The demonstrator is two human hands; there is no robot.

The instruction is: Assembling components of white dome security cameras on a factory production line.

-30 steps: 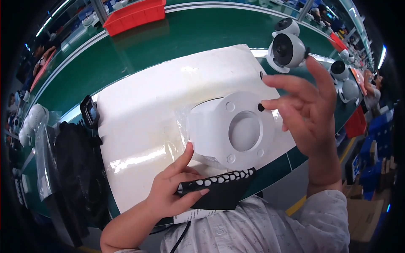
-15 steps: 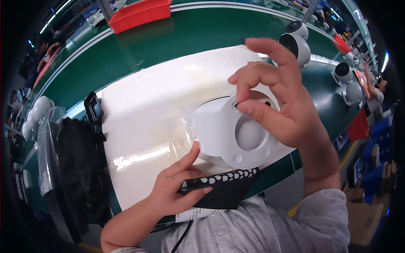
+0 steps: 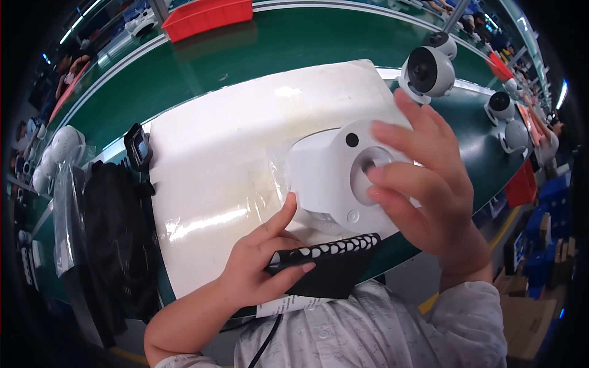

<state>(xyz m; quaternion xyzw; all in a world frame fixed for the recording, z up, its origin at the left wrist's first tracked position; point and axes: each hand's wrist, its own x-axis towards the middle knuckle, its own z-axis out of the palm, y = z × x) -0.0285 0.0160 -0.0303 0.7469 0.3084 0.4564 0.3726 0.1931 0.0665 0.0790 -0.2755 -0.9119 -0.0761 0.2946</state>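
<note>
Red bin (image 3: 208, 17): far side of green belt (image 3: 294, 43); contents not discernible.
Clear bag (image 3: 67, 245): at left edge, holding black parts.
White housing (image 3: 331, 178): on white pad (image 3: 245, 141), round recess facing up.
Right hand (image 3: 423, 184): fingers half curled, tips pressed into housing recess and over its top.
Left hand (image 3: 264, 270): pinching black strip (image 3: 331, 260) with white oval pieces, index fingertip touching housing base.
Dome cameras (image 3: 427, 72): on belt, right.
</note>
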